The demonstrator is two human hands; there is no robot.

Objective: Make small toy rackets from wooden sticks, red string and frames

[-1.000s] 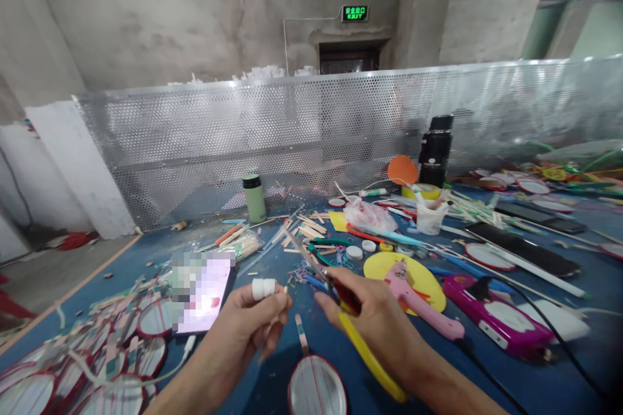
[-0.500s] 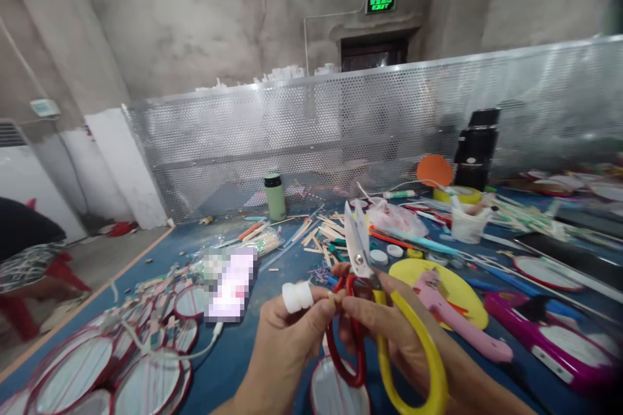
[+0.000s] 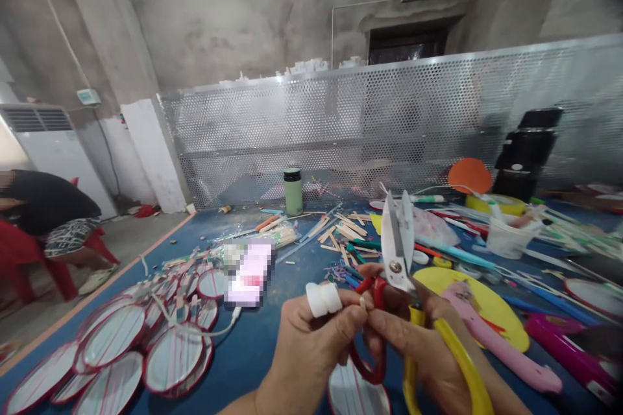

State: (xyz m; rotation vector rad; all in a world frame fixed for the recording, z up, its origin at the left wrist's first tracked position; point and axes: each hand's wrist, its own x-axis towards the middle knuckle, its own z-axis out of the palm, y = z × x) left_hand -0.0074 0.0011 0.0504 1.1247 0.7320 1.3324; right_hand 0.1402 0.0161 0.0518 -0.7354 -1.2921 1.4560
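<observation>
Above the blue worktop (image 3: pixel 291 282), I saw the left grip (image 3: pixel 314 337), pinched on a tiny pale piece (image 3: pixel 363 301), had met the right grip (image 3: pixel 433 345), closed round red-and-yellow-handled steel scissors (image 3: pixel 395 266); both, I judged, could work it.

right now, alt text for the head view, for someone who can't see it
A person's left hand, one finger in white wrap, meets the right hand, which holds scissors, blades up, over a blue table. Red-rimmed discs lie piled at left; a pink tool rests on a yellow disc.
</observation>
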